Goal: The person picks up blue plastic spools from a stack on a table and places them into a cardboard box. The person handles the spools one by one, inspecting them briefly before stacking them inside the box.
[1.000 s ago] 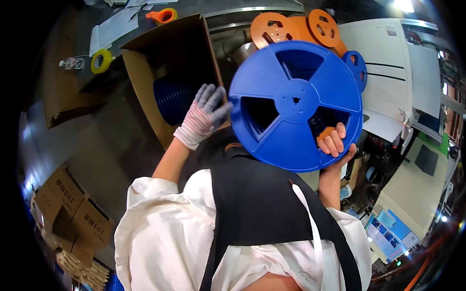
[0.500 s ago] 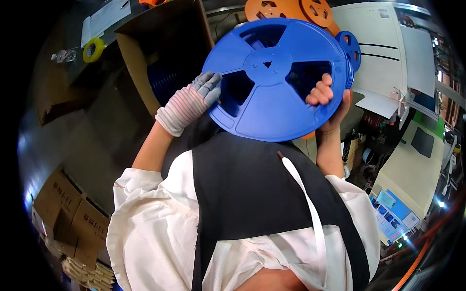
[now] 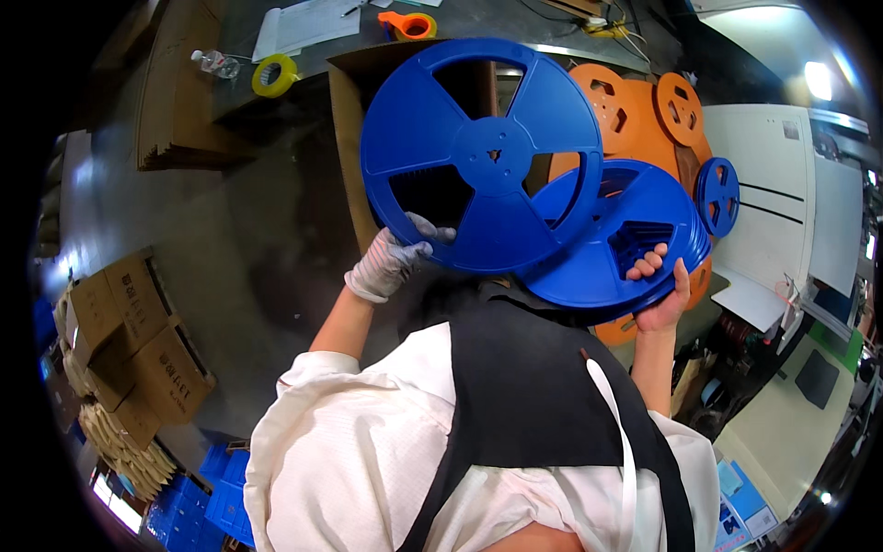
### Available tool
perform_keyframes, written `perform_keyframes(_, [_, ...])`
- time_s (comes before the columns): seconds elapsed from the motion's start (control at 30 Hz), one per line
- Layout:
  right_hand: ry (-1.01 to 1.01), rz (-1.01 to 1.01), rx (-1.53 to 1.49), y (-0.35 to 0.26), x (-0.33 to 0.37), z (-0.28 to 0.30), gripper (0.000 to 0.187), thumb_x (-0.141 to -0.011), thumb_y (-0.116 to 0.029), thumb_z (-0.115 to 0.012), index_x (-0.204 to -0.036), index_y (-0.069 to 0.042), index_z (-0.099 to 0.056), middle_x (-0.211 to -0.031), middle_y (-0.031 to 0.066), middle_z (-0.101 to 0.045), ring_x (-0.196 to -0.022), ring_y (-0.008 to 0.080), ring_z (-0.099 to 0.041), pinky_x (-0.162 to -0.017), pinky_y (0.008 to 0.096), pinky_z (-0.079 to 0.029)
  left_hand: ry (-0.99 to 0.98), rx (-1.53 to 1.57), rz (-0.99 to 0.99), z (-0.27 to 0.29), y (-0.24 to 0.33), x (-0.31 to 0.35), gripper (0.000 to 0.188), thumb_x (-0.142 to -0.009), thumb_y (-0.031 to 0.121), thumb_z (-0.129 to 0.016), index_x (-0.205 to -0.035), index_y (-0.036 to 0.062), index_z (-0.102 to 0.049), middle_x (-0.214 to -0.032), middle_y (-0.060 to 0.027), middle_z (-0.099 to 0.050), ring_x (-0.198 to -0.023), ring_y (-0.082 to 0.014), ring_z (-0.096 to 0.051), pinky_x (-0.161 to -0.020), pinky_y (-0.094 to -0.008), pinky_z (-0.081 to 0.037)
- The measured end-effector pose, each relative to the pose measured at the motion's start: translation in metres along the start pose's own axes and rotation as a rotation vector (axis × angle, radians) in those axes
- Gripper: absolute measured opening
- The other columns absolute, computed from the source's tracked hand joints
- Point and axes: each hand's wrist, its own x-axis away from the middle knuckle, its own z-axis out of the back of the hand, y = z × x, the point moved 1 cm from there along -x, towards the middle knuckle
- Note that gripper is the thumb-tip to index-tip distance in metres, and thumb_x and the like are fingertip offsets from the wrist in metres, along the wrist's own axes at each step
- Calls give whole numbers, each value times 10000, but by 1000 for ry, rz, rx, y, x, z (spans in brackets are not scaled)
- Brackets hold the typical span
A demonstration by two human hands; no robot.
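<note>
A large blue plastic reel [image 3: 474,152] with wide cut-outs hangs tilted in front of me. My left hand [image 3: 391,258], in a striped glove with grey fingertips, grips its lower left rim, fingers through a cut-out. Behind and to the right is a stack of similar blue reels [image 3: 570,267], partly covered by that reel. My bare right hand [image 3: 664,299] holds the stack at its right edge, fingers hooked through an opening and thumb outside. Behind the left reel stands an open cardboard box [image 3: 346,138]; its inside is mostly hidden.
Orange reels [image 3: 681,109] and a small blue reel [image 3: 717,170] lie beyond the stack. The far left table bears yellow tape [image 3: 262,85], a plastic bottle [image 3: 216,64] and an orange tape dispenser [image 3: 405,26]. Cartons [image 3: 166,373] and blue crates [image 3: 179,506] stand lower left.
One blue reel has come away from the stack, leftward in my left hand, and now overlaps the box. My right hand still holds the other reels, now lower in view.
</note>
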Motion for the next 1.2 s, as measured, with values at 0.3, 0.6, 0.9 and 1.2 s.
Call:
perform_keyframes(0.3, [10,-5,48,-5,-6,6,320,-894,-288,-592,-1106,-63,-510,-890,52,-570,-810,183,-561,-784,363,-505,135,26,-21,21,-4,-2,299,-801,64,-738,-1057,83,-583,-1096,-143,-650,-1097,-279,-611,-911,-424,-547])
perform_keyframes(0.6, [74,16,76,-9,-7,19,315,-901,-266,-578,-1123,-56,-502,-894,44,-563,-826,172,-560,-813,355,-494,658,-705,-23,103,-8,-81,216,-825,16,-621,-1027,84,-590,-857,-47,-648,-757,-159,-619,-658,-304,-522])
perform_keyframes(0.9, [134,38,48,-11,-3,32,325,-892,-259,-583,-1133,-58,-499,-895,41,-559,-837,168,-554,-828,347,-486,792,-974,115,149,-26,-194,188,-835,131,-624,-1018,115,-582,-730,-74,-610,-569,-194,-597,-548,-327,-503])
perform_keyframes(1.2, [157,53,49,-9,-5,30,309,-872,-257,-592,-1096,-58,-514,-819,30,-543,-750,160,-541,-786,348,-490,723,-1030,254,157,-45,-221,537,-810,135,-675,-1305,118,-469,-1150,-156,-604,-934,-269,-646,-757,-381,-542])
